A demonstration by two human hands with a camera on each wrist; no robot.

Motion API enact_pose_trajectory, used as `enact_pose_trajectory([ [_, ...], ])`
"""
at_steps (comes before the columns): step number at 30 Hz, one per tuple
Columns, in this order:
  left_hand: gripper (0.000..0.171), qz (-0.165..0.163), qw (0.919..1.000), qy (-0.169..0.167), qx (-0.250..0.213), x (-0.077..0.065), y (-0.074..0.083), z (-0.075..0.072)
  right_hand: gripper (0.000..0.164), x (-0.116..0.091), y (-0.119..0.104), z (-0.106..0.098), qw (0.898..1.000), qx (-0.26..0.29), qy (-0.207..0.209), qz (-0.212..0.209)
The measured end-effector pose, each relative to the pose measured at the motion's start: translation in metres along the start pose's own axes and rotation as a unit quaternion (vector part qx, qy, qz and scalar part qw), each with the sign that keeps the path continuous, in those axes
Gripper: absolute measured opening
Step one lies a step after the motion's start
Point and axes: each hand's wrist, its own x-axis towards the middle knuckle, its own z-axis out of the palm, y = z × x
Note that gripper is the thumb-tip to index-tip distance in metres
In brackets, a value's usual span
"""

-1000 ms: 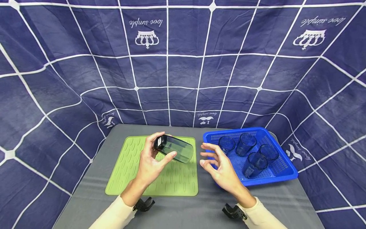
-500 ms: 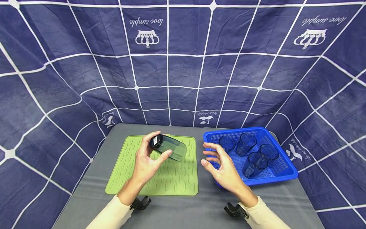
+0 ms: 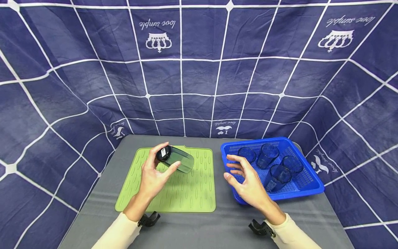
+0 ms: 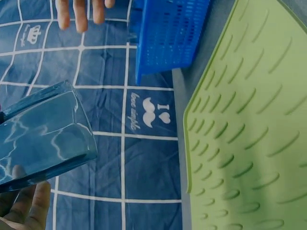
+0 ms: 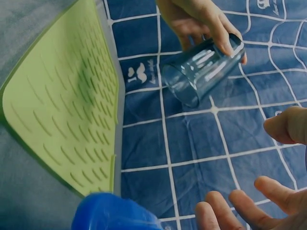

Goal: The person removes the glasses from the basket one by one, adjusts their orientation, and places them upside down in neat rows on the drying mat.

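My left hand (image 3: pixel 152 176) grips a tinted drinking glass (image 3: pixel 181 159) near its base, above the green mat (image 3: pixel 199 197). The glass lies tilted, its dark base with a white label toward the upper left and its mouth pointing right. In the right wrist view the glass (image 5: pixel 201 72) hangs clear of the mat, with thumb and fingers around its base end. My right hand (image 3: pixel 248 183) hovers by the near left side of the blue basket (image 3: pixel 311 192), fingers spread and slightly bent, holding nothing. Several blue-looking glasses (image 3: pixel 277 178) stand upright inside the basket.
A grey cloth (image 3: pixel 205 231) covers the table under mat and basket. Dark blue curtain (image 3: pixel 199 79) with white lines rises behind and on both sides. A strip of table separates mat from basket.
My left hand has carried the glass leftward over the mat, its base turning a little more toward me. My right hand has shifted slightly right, closer over the basket's edge.
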Motion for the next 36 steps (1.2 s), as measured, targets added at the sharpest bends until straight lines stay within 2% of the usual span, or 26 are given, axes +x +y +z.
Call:
enact_pose_trajectory([
  [5, 0.081, -0.013, 0.9997, 0.008, 0.017, -0.001, -0.006, -0.009, 0.056, -0.001, 0.002, -0.007, 1.0, -0.02, 0.008, -0.005],
  [19, 0.08, -0.01, 0.9975, 0.02, 0.067, 0.005, -0.022, -0.026, 0.058, -0.004, 0.007, -0.029, 0.996, -0.083, 0.041, -0.014],
  [29, 0.081, -0.007, 0.9908, 0.04, 0.129, 0.012, -0.036, -0.041, 0.058, -0.004, 0.009, -0.043, 0.992, -0.107, 0.061, -0.032],
  [36, 0.081, -0.007, 0.9888, 0.044, 0.142, 0.017, -0.041, -0.046, 0.059, -0.004, 0.011, -0.049, 0.99, -0.12, 0.062, -0.028],
])
